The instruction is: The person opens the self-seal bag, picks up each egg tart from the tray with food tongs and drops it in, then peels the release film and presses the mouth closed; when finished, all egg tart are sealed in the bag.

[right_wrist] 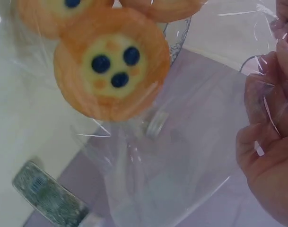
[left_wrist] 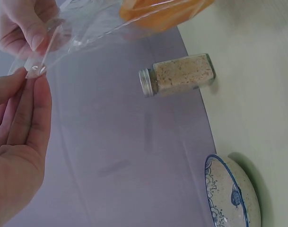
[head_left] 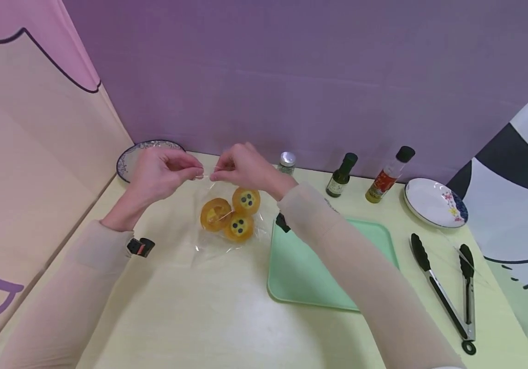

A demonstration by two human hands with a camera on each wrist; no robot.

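Observation:
A clear plastic bag [head_left: 208, 248] hangs below both hands over the left part of the table. Three round egg-tart-like pastries sit inside: one with a yellow filling [head_left: 215, 215] and two with dark round spots, an upper pastry [head_left: 246, 200] and a lower pastry [head_left: 238, 227]. My left hand [head_left: 162, 171] pinches the bag's top edge between thumb and fingers; the left wrist view shows a folded strip of film [left_wrist: 36, 71] at its fingertips. Close beside it, my right hand [head_left: 247, 166] pinches the same edge. In the right wrist view the bag [right_wrist: 181, 170] looks stretched and wrinkled.
A green tray [head_left: 310, 271] lies under the right forearm. Behind stand a silver-lidded jar [head_left: 287, 163], a dark bottle [head_left: 341, 175] and a red-labelled bottle [head_left: 389, 174]. A patterned bowl [head_left: 127, 161] is back left; a floral plate [head_left: 429, 202] and black-tipped tongs [head_left: 448, 302] lie right.

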